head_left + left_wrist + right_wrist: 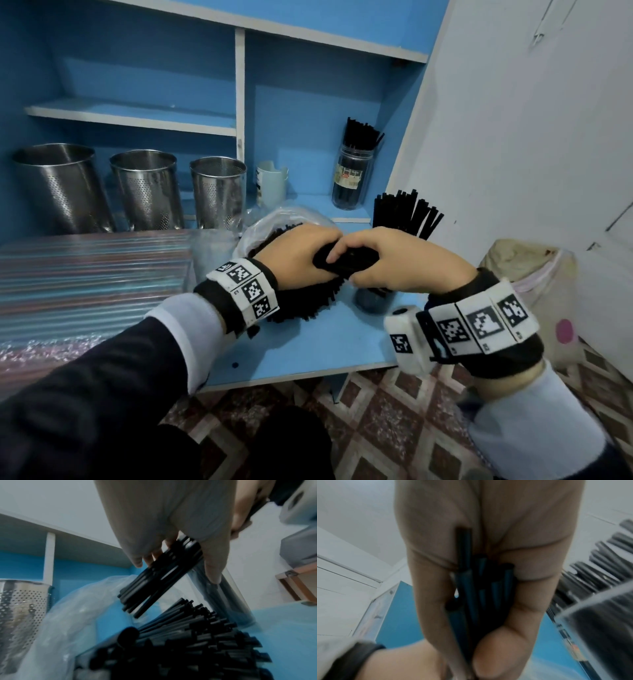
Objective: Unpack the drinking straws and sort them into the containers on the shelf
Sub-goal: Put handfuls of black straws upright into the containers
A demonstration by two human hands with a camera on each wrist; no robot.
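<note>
Both hands meet over the blue shelf top (308, 349) and grip one bundle of black straws (346, 262) between them. My left hand (308, 250) holds its left end, its fingers curled round the bundle (161, 577). My right hand (363, 246) wraps the right end, and the straws (479, 588) run through its palm. Under the left hand a pile of loose black straws (301, 305) lies on an opened clear plastic bag (274, 219). Below the right hand stands a clear jar (373, 303) with black straws (407, 216) fanning out of it.
Three perforated steel holders (147, 192) stand in a row at the back left, with a white cup (270, 185) beside them. A second jar of black straws (352, 178) stands further back. Wrapped packs of coloured straws (85, 267) lie at the left. A white wall (531, 154) closes the right side.
</note>
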